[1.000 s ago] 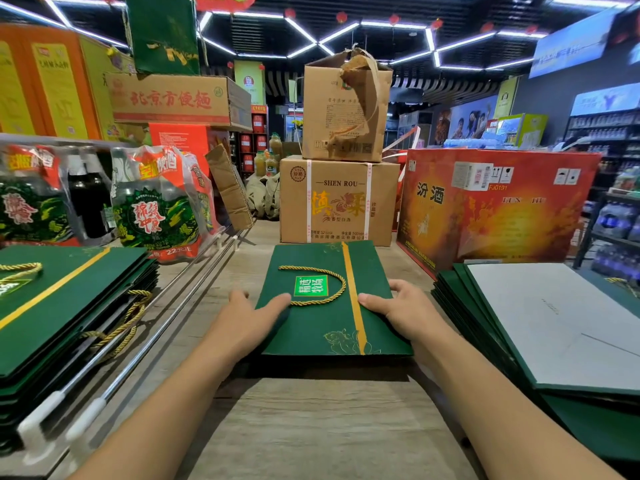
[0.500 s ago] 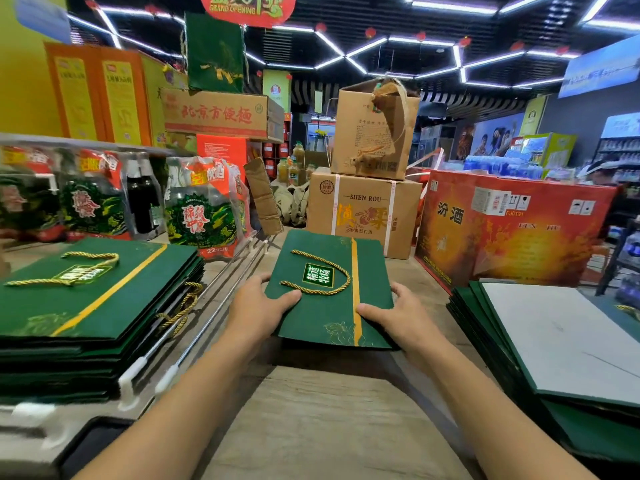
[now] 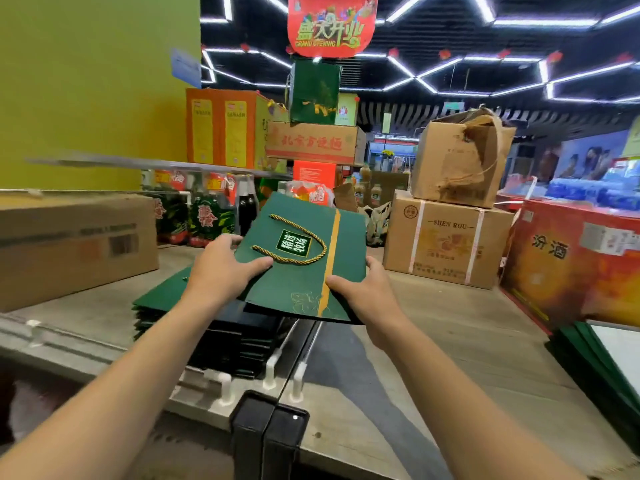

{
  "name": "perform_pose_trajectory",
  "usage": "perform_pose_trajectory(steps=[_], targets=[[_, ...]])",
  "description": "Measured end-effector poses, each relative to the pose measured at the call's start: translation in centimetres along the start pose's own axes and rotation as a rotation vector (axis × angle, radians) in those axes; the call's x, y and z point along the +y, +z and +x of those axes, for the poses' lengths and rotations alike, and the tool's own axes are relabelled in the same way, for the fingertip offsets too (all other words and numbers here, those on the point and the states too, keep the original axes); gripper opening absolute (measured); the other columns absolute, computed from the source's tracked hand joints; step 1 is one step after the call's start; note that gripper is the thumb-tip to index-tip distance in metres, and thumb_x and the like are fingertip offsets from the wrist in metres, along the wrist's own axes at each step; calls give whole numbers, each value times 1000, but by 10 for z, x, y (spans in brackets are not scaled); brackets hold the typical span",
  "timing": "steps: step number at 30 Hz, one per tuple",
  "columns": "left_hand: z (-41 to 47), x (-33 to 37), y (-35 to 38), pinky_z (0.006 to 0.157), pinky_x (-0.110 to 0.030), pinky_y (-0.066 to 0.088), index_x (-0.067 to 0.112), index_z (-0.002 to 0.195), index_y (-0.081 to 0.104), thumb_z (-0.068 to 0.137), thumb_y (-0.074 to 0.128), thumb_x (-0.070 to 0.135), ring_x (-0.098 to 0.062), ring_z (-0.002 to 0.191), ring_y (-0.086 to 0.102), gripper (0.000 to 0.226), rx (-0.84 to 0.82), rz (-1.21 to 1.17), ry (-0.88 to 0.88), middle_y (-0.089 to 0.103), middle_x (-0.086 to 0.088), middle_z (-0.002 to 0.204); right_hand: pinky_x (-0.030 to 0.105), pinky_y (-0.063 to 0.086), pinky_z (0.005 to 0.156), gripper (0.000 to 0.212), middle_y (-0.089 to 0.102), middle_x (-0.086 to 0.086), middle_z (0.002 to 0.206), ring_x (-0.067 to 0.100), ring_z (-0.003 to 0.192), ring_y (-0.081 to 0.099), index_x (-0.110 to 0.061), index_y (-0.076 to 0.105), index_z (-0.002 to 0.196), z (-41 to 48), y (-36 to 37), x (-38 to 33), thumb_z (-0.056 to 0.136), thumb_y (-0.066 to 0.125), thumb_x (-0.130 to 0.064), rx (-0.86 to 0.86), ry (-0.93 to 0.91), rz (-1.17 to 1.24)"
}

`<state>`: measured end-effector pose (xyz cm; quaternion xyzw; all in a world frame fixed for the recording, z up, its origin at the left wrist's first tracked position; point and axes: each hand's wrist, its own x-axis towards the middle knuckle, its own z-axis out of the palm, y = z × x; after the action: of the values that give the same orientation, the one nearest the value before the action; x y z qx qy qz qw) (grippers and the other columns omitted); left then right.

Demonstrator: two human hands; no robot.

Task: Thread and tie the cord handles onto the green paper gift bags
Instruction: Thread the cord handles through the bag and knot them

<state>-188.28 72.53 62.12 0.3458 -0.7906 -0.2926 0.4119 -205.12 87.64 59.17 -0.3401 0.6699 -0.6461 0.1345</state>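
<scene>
Holding the green gift bag [image 3: 298, 289] flat, tilted over the stack of bags [image 3: 156, 299]: left hand [image 3: 225, 268] and right hand [image 3: 360, 292] are pinching its side edges. Probably light, creasable card, so edges are looking safest, with the cord handle [image 3: 323, 242] lying loose.

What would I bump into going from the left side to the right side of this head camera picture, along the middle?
brown cardboard box → left hand → green gift bag, held by both hands → right hand → SHEN ROU box → red box
</scene>
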Motion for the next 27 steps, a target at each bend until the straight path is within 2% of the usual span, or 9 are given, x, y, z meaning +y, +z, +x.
perform_pose_trajectory(steps=[3, 7, 10, 12, 16, 20, 23, 25, 27], targets=[[11, -19, -33, 87, -31, 41, 7, 136, 56, 81, 83, 40, -26, 123, 57, 70, 44, 52, -7, 62, -8, 136, 46, 61, 90, 62, 71, 5, 114, 21, 98, 73, -16, 47, 127, 2, 42, -9, 78, 85, -18, -29, 6, -16], [23, -49, -64, 95, -39, 47, 10, 138, 57, 79, 82, 47, -29, 124, 57, 74, 55, 125, -63, 61, -9, 138, 48, 59, 91, 88, 70, 2, 112, 22, 99, 71, -18, 51, 126, 10, 88, -8, 52, 82, -55, -77, 5, -144], [28, -72, -75, 94, -41, 51, 12, 136, 59, 77, 83, 50, -29, 121, 59, 74, 39, 144, -119, 63, -9, 135, 46, 57, 92, 65, 67, 1, 110, 22, 101, 66, -15, 51, 122, 5, 109, -11, 75, 82, -48, -110, 17, -330], [29, -84, -76, 92, -40, 52, 13, 135, 60, 77, 84, 49, -30, 120, 60, 72, 29, 158, -145, 65, -9, 133, 43, 55, 89, 55, 63, 1, 109, 24, 102, 63, -14, 48, 119, 0, 116, -8, 86, 74, -51, -121, 32, -482], [32, -103, -71, 88, -38, 50, 16, 131, 64, 79, 81, 53, -30, 118, 60, 66, -26, 220, -179, 66, -9, 131, 40, 51, 85, 62, 59, 6, 113, 29, 107, 58, -11, 49, 118, -3, 125, 2, 90, 61, -65, -131, 36, -753], [33, -108, -65, 88, -35, 47, 19, 130, 66, 85, 70, 60, -30, 118, 58, 61, -112, 361, -176, 67, -9, 129, 45, 45, 101, 70, 50, 18, 134, 37, 130, 45, -10, 54, 117, -2, 127, 13, 89, 50, -73, -124, 54, -900], [32, -109, -62, 97, -35, 39, 18, 134, 63, 88, 57, 70, -30, 127, 50, 69, -173, 534, -186, 64, -9, 132, 50, 35, 111, 75, 28, 20, 154, 38, 144, 24, -10, 48, 133, -5, 126, 14, 92, 45, -73, -151, 72, -991], [34, -110, -61, 97, -35, 40, 17, 132, 63, 90, 53, 70, -29, 126, 51, 68, -217, 558, -203, 65, -8, 131, 50, 34, 112, 80, 27, 19, 154, 37, 143, 23, -9, 43, 140, -7, 125, 12, 94, 42, -73, -152, 52, -1024], [36, -110, -62, 89, -33, 45, 17, 124, 66, 93, 52, 67, -27, 114, 58, 60, -240, 546, -198, 68, -7, 123, 49, 34, 112, 80, 32, 18, 151, 37, 141, 27, -8, 43, 141, -7, 124, 11, 95, 41, -73, -147, 22, -1035]])
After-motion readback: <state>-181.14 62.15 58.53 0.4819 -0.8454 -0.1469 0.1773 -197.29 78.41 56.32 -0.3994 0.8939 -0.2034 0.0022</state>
